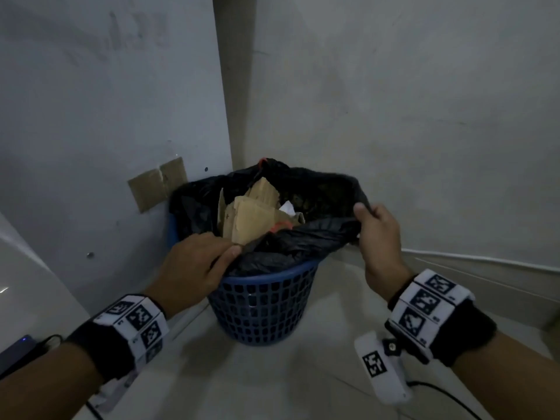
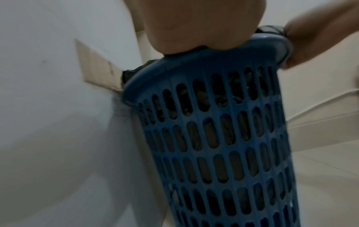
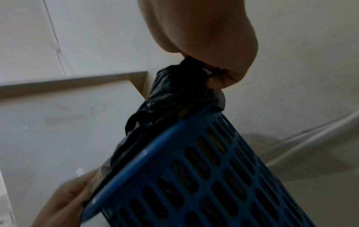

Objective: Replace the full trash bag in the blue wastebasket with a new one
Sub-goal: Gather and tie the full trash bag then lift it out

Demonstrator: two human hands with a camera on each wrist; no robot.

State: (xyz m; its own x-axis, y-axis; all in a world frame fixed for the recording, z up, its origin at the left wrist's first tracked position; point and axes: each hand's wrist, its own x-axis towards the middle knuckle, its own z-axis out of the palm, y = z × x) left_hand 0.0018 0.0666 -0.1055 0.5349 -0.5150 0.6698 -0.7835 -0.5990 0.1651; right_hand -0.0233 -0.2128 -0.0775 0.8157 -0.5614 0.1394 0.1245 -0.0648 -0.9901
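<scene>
The blue mesh wastebasket [image 1: 263,307] stands on the floor in a wall corner. It is lined with a black trash bag [image 1: 303,241] holding torn cardboard pieces [image 1: 251,216] and a bit of white paper. My left hand [image 1: 209,259] grips the bag's edge at the near left rim, thumb on top. At the right side my right hand [image 1: 374,228] pinches the bag's edge, lifted off the rim. The wrist views show the wastebasket [image 2: 223,138] [image 3: 204,176] from the side, and in the right one the trash bag [image 3: 174,98] is bunched under my right hand [image 3: 209,46].
Two walls meet just behind the basket. A brown cardboard patch [image 1: 157,186] is stuck to the left wall. A white cable [image 1: 485,262] runs along the right wall's base. A white surface [image 1: 27,283] and a dark device with a blue light [image 1: 18,347] are at the left.
</scene>
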